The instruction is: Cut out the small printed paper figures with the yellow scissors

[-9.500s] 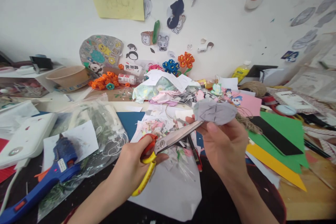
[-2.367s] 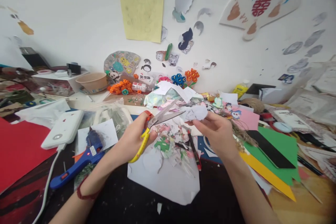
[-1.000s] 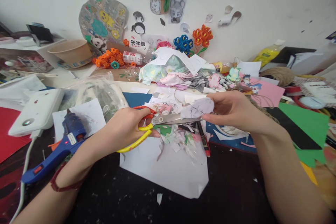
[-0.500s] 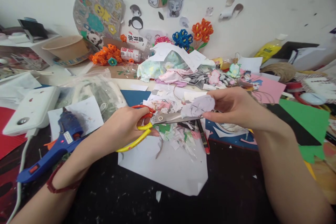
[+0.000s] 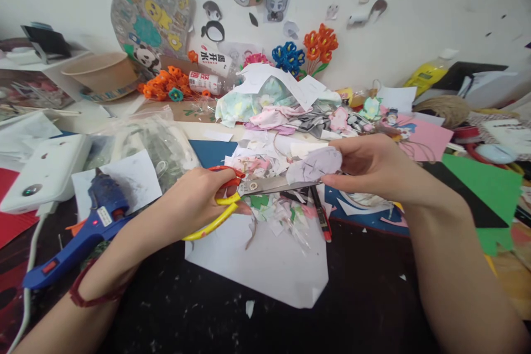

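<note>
My left hand [image 5: 197,199] is closed round the red and yellow handles of a pair of scissors [image 5: 269,183], whose blades point right. Between thumb and fingers, my right hand [image 5: 365,165] pinches a pale lilac cutout [image 5: 314,166] with a rounded outline and dark marks. The blades lie along the cutout's lower left edge; whether they bite into it I cannot tell. Beneath the scissors, a heap of paper and fabric scraps [image 5: 282,215] covers part of a white sheet [image 5: 261,265]. A black and red pen [image 5: 321,214] lies at the heap's right side.
A blue glue gun [image 5: 83,243] rests at the left beside a white power strip [image 5: 50,168]. Folded cloth [image 5: 269,105] is piled behind the scraps. Green paper [image 5: 483,188] lies to the right, and a yellow bottle [image 5: 431,74] stands at the back right.
The view has shifted slightly. Both hands keep their hold on the scissors and the cutout, which has turned a little so its marked face shows more.
</note>
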`<state>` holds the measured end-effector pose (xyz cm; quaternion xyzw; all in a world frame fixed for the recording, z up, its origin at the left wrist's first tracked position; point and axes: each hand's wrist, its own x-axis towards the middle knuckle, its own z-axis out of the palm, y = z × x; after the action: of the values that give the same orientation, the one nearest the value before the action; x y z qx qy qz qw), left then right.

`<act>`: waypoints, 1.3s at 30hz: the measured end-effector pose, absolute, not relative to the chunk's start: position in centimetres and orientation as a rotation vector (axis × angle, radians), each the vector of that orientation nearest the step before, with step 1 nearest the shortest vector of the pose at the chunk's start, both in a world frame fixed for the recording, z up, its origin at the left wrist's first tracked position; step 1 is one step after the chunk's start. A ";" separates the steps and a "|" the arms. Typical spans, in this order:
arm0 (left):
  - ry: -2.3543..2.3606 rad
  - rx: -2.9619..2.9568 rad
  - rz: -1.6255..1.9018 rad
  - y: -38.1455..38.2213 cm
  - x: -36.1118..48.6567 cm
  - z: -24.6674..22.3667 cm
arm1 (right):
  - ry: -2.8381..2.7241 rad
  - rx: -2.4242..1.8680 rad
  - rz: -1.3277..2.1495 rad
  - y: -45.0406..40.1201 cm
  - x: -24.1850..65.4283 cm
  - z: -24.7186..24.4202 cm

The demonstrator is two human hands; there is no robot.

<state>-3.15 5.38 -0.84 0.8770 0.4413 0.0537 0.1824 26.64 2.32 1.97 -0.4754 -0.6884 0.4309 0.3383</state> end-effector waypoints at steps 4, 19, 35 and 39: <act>1.236 2.492 0.171 5.5 -3.4 -1.1 | -1.816 -1.228 1.169 2.4 26.8 2.0; 1.271 2.437 0.118 5.3 -3.1 -0.6 | -1.766 -1.234 1.165 2.2 27.1 1.8; 1.251 2.425 0.094 5.3 -3.3 -0.4 | -1.761 -1.245 1.178 1.9 27.3 1.8; 1.255 2.418 0.107 5.4 -3.3 -0.4 | -1.779 -1.241 1.158 2.1 27.2 1.7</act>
<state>-3.25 5.40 -0.40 0.8678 0.4505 0.0385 0.2061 27.19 2.07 1.72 -0.4755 -0.6817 0.4438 0.3349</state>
